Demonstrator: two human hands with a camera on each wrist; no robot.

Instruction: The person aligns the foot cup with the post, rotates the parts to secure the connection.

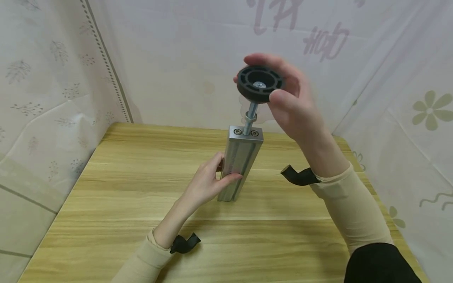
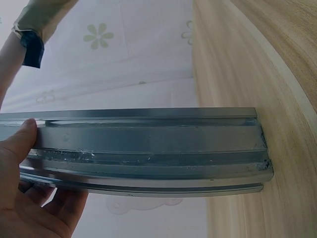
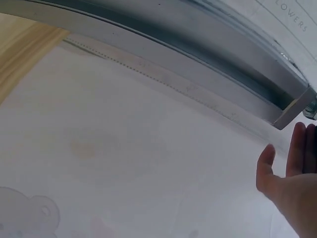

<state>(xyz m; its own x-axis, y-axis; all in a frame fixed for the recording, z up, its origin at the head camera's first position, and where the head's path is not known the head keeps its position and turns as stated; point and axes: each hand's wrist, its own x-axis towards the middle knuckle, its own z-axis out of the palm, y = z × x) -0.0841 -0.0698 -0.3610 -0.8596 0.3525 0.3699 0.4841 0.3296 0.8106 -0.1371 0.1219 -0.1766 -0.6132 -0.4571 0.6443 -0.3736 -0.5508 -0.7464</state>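
An aluminium profile [image 1: 240, 157] stands upright on the wooden table, leaning slightly to the right in the head view. My left hand [image 1: 205, 182] grips it around its middle, thumb across the near face and fingers behind. From its top end cap, set with two screws, rises a threaded rod with a nut [image 1: 251, 117]. A black round levelling foot [image 1: 256, 96] tops the rod. My right hand [image 1: 297, 102] holds this foot by its rim, thumb on the near side and fingers curled round the back. In the right wrist view, the right hand [image 3: 294, 183] is partly cut off at the edge.
The wooden table [image 1: 141, 169] lies under both arms. Printed cloth [image 1: 177, 70] hangs behind it and along both sides. A black strap end [image 1: 299, 176] sticks out from the right wrist, and another [image 1: 185, 243] from the left.
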